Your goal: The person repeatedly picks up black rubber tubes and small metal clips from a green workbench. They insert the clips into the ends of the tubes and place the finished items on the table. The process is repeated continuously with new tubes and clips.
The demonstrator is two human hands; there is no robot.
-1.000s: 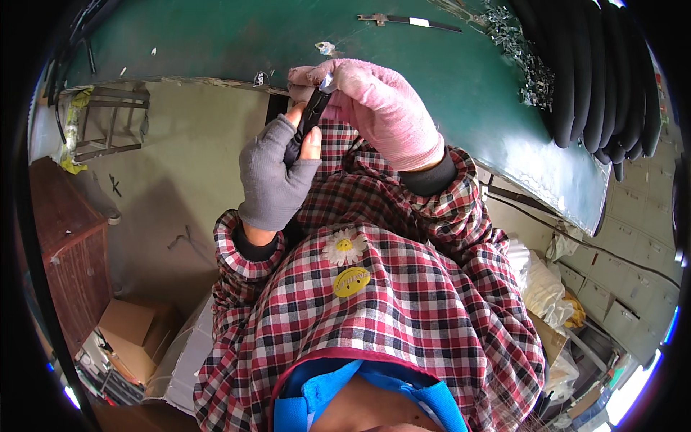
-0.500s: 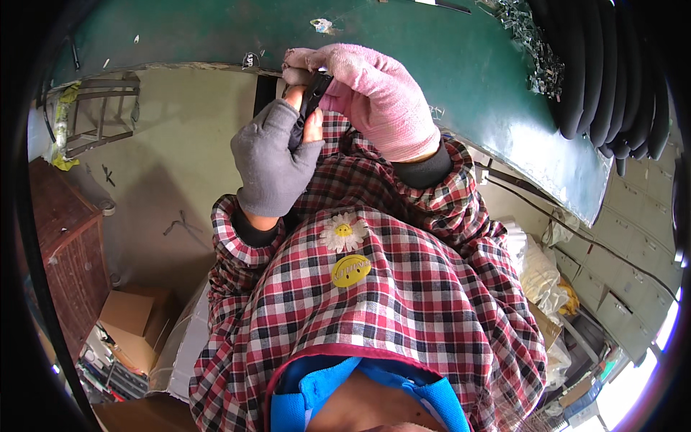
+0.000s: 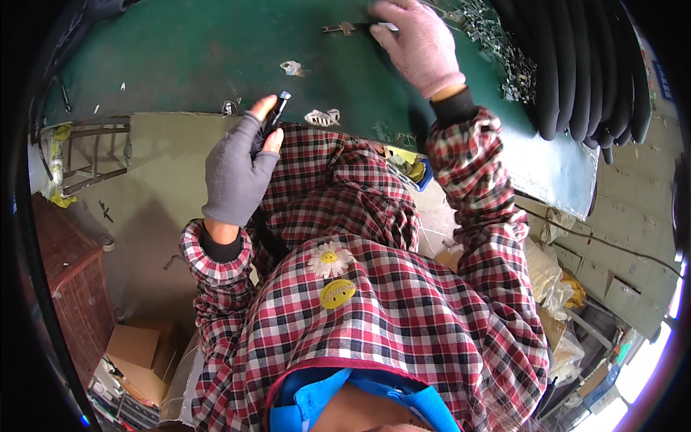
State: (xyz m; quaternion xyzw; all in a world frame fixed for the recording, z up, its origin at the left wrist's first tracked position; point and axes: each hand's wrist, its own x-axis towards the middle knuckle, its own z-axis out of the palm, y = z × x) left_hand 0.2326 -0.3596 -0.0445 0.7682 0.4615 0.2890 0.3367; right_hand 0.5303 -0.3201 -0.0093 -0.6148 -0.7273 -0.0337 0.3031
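My left hand (image 3: 237, 169), in a grey glove with bare fingertips, is closed around a slim black tube-shaped piece (image 3: 270, 121). A shiny metal end (image 3: 285, 96) sticks up from it, just past the table's near edge. Over the green table at the far right, my right hand (image 3: 421, 47) wears a pink glove. Its thumb and fingers are apart, somewhat blurred, around a thin tool (image 3: 360, 27) lying on the tabletop. That tool has a flat metal end at the left and a dark middle; whether the fingers touch it is unclear.
The green tabletop (image 3: 209, 72) holds a pile of small metal parts (image 3: 497, 47) at the right. Beside the pile hang long black padded tubes (image 3: 576, 72). A white-patterned scrap (image 3: 322, 117) lies at the near edge. Brown cabinet (image 3: 61, 273) and open carton (image 3: 137, 356) stand left.
My right hand has left the black piece and moved far and right to the tool on the table. My left hand, still holding the piece, has shifted left and slightly nearer.
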